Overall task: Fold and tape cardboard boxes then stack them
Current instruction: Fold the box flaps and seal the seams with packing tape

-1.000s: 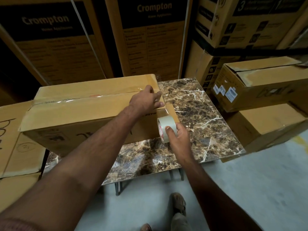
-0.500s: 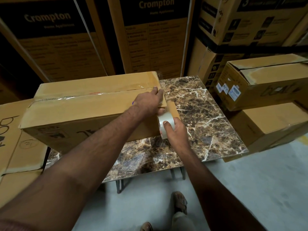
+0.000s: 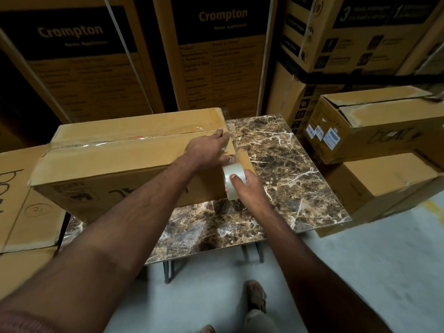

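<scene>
A long brown cardboard box point(image 3: 115, 162) lies on the marble-topped table point(image 3: 283, 169), with clear tape along its top seam. My left hand point(image 3: 206, 150) rests on the box's right end, fingers laid over the top edge where the tape comes down. My right hand point(image 3: 247, 188) grips a roll of clear tape point(image 3: 231, 179) just below that corner, against the box's end face. A strip of tape runs from the roll up to the box edge.
Taped boxes point(image 3: 374, 126) are stacked on the right beside the table. Flat cardboard point(image 3: 21, 198) lies at the left. Tall printed cartons point(image 3: 216, 56) stand behind. My shoes point(image 3: 254, 296) are on the grey floor below.
My right hand has brought the tape roll up closer to the box's right end. My left hand has slid a little farther along the top edge toward the corner.
</scene>
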The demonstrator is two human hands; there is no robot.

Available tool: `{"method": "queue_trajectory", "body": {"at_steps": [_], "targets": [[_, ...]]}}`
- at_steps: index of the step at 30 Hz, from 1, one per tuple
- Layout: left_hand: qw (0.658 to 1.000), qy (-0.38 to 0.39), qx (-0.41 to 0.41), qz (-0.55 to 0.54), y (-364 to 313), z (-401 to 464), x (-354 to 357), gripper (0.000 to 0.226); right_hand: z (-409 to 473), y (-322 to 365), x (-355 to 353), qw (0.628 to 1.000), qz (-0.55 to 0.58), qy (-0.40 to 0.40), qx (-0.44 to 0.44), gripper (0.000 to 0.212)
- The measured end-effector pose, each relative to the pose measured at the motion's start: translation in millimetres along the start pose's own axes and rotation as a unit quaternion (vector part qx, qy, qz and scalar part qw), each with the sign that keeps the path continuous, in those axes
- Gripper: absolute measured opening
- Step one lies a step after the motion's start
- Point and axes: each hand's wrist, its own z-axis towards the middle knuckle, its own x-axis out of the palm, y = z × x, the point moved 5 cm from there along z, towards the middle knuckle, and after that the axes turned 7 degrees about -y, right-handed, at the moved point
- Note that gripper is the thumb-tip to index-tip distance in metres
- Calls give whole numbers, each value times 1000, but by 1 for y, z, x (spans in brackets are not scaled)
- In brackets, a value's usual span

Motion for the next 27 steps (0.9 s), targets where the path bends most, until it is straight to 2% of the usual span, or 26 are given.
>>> {"method": "queue_trajectory", "body": {"at_steps": [3, 4, 6, 8, 10, 12, 14, 15, 18, 20, 23, 27], "targets": [[1000, 10, 1, -6, 1, 0, 0, 81, -3, -3, 2, 1000, -12, 0, 3, 38], [999, 17, -6, -41, 2, 0, -1, 76, -6, -4, 1, 1000, -12, -21, -1, 46], [978, 8, -30, -204, 7, -4, -9, 60, -13, 1, -10, 993, -4, -111, -35, 48], [918, -41, -63, -389, 14, -9, -26, 50, -19, 13, -25, 972, -11, -205, -114, 37], [844, -75, -91, -524, 14, -13, -41, 48, -18, 31, -29, 962, -12, -205, -182, 27], [758, -48, -111, -640, 6, -14, -48, 56, -14, 44, -21, 975, 37, -127, -177, 23], [670, 3, -106, -735, -8, -17, -50, 66, -12, 49, -10, 983, 160, -28, -85, 23], [650, 17, -100, -753, -14, -19, -51, 70, -12, 51, -6, 972, 231, 24, -34, 23], [657, -2, -105, -747, -21, -20, -47, 76, -16, 56, 1, 902, 390, 168, 73, 21], [651, -11, -110, -751, -21, -21, -46, 73, -20, 56, 4, 877, 420, 210, 105, 26], [638, -5, -86, -765, -25, -25, -47, 70, -24, 56, 2, 863, 437, 223, 122, 29], [682, -7, -56, -730, -35, -30, -53, 72, -27, 61, -14, 864, 415, 259, 123, 29]]}}
